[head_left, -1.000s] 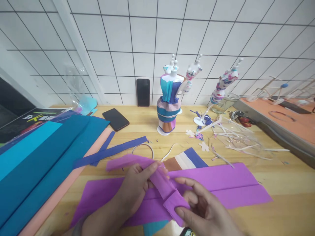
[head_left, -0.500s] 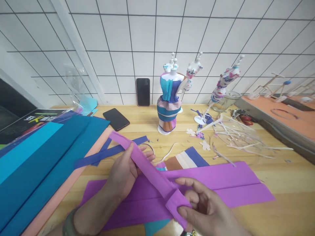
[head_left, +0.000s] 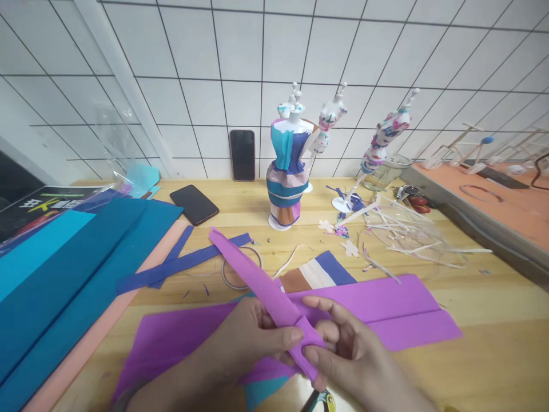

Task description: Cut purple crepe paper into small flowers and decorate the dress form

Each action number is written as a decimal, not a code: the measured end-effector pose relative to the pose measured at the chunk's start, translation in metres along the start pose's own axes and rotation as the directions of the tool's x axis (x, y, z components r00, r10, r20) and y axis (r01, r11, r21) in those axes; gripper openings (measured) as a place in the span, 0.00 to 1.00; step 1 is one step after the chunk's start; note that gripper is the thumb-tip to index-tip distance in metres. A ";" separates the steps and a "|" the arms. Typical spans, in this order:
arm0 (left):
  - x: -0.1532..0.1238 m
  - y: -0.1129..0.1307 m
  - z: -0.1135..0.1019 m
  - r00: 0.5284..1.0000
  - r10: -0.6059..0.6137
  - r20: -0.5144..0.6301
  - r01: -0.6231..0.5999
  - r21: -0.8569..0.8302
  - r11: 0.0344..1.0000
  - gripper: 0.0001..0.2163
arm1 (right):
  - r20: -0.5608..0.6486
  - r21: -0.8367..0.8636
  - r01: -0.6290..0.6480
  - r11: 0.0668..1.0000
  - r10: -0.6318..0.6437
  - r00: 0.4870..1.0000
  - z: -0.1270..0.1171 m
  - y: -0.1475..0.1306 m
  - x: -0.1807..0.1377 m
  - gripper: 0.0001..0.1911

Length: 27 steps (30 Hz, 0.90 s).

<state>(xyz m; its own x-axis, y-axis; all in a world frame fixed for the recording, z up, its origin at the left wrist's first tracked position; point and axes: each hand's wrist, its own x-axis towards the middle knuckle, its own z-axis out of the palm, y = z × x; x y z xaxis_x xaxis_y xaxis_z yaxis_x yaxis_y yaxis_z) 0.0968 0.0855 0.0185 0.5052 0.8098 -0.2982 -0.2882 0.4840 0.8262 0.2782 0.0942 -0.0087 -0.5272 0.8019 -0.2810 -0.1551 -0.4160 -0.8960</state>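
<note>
A long purple crepe paper strip (head_left: 253, 274), folded over at its near end, slants up to the left between my hands. My left hand (head_left: 257, 337) pinches it with the thumb on top, just beside the fold. My right hand (head_left: 343, 343) grips the folded end between thumb and fingers. Below both hands lies a wide purple crepe paper sheet (head_left: 398, 309) with a crease along it. Part of a pair of scissors (head_left: 328, 400) with a yellow-and-black handle shows at the bottom edge, under my right hand.
Teal and peach paper sheets (head_left: 86, 274) lie at left, with blue strips (head_left: 184, 263) across them. A ring (head_left: 223, 272) and striped paper (head_left: 321, 273) lie ahead. Behind stand a paper-dressed mannequin (head_left: 289, 171), other small mannequins, phones (head_left: 194, 204) and a glass jar (head_left: 388, 171). White scraps (head_left: 407, 229) are at right.
My left hand has slid down the strip from its middle to the folded end, closing on it near my right hand. The strip's far end now points up freely. The view has shifted slightly.
</note>
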 end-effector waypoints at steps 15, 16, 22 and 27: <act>0.004 -0.012 -0.002 0.972 -0.002 -0.235 -0.006 -0.029 1.000 0.14 | -0.137 -0.142 -0.032 0.989 0.012 0.991 0.015 -0.010 -0.014 0.29; 0.004 -0.012 -0.001 0.971 0.003 -0.238 -0.013 -0.038 0.999 0.13 | -0.133 -0.142 -0.026 0.990 0.007 0.991 0.014 -0.010 -0.014 0.28; 0.006 -0.010 -0.001 0.967 0.007 -0.253 -0.017 -0.036 0.999 0.12 | -0.122 -0.114 -0.021 0.993 0.007 0.992 0.012 -0.011 -0.013 0.27; 0.006 -0.009 -0.002 0.970 -0.003 -0.241 0.000 -0.011 1.000 0.13 | -0.139 -0.100 -0.020 0.995 0.006 0.990 0.012 -0.010 -0.013 0.27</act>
<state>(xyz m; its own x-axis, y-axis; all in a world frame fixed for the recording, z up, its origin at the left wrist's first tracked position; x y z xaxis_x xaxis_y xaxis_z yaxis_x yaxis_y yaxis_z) 0.1009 0.0862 0.0085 0.2948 0.8645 -0.4071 -0.2968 0.4878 0.8210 0.2763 0.0825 0.0077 -0.4068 0.8513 -0.3313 -0.0606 -0.3871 -0.9201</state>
